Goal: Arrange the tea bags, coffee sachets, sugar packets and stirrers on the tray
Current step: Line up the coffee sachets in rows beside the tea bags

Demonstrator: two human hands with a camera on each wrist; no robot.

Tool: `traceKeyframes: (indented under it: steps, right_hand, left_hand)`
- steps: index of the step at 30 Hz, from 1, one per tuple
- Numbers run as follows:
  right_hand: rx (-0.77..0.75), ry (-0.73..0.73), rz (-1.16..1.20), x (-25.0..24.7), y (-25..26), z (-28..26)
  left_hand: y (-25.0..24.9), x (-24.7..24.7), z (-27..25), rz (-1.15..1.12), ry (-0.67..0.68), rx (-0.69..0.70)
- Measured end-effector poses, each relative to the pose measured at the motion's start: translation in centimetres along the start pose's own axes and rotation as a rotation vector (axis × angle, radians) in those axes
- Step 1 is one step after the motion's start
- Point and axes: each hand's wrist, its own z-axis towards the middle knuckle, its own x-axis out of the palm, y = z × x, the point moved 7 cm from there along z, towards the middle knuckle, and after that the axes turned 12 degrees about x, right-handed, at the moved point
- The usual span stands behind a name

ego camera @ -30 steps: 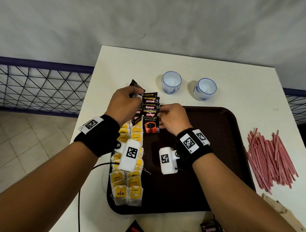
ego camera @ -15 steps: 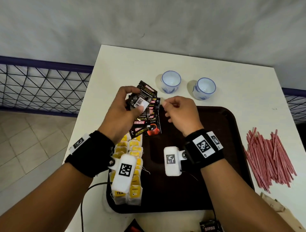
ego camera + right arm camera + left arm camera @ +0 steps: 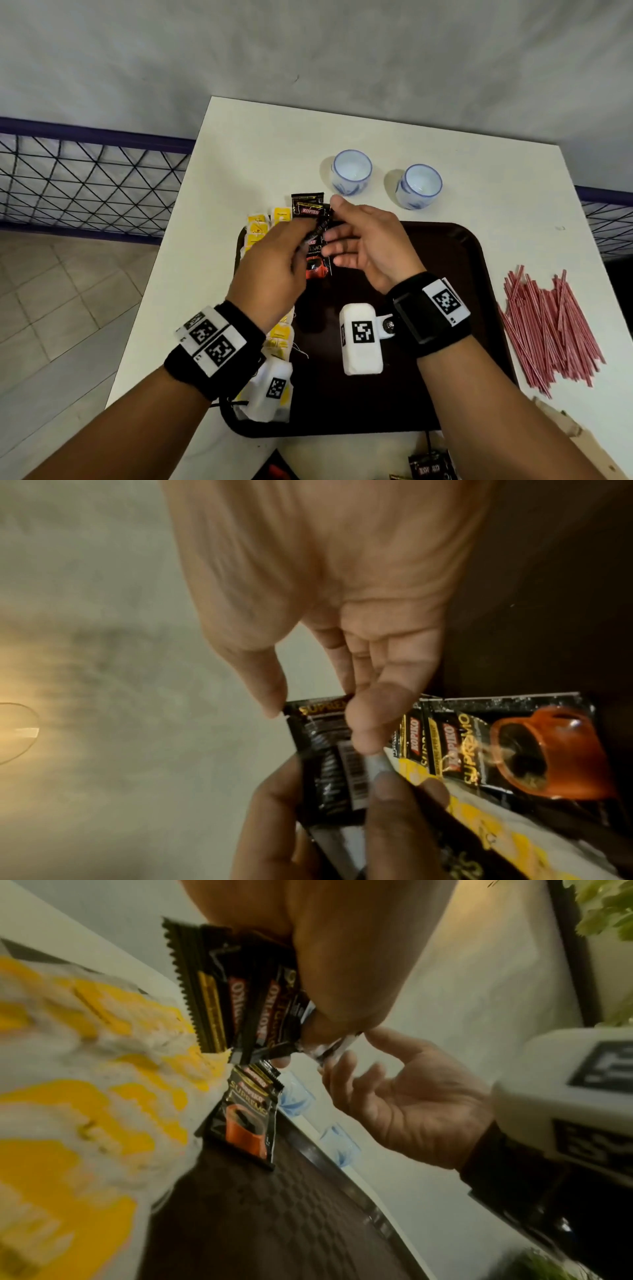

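My left hand [image 3: 305,233] grips a small stack of black coffee sachets [image 3: 308,209] above the far left of the dark brown tray [image 3: 445,308]. My right hand [image 3: 337,233] is beside it with fingers stretched out, thumb and a fingertip touching the stack's edge [image 3: 329,731]. One more sachet [image 3: 317,267] with a red cup picture lies flat on the tray below the hands. Yellow-and-white tea bags [image 3: 257,233] run in a row along the tray's left side, partly hidden by my left arm. Red-and-white stirrers [image 3: 548,325] lie on the table right of the tray.
Two white-and-blue cups [image 3: 351,171] [image 3: 419,185] stand on the table behind the tray. More sachets [image 3: 430,467] sit at the table's near edge, and a cardboard box [image 3: 565,428] is at the near right. A railing runs past the table's left.
The left hand lifted a stack of sachets off the row on the tray. The right hand let go of the row and moved up to touch the lifted stack.
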Motion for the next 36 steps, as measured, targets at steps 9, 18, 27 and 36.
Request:
traceKeyframes:
  steps: [9, 18, 27, 36]
  right_hand:
    - [-0.096, -0.087, 0.003, -1.3, 0.8, 0.0]
    - [-0.277, -0.256, -0.157, -3.9, 1.2, 0.5]
    - [-0.204, -0.232, -0.374, -3.8, -2.5, 2.4]
    - [-0.200, -0.267, -0.466, -2.9, -3.8, 3.9]
  left_hand:
    - [-0.8, 0.9, 0.6, 0.075, 0.118, 0.072]
    - [2.2, -1.8, -0.1, -0.270, -0.021, -0.275]
    - [5.7, -2.8, -3.4, -0.536, -0.099, -0.581]
    - [5.5, -2.2, -1.6, -0.328, 0.071, -0.568]
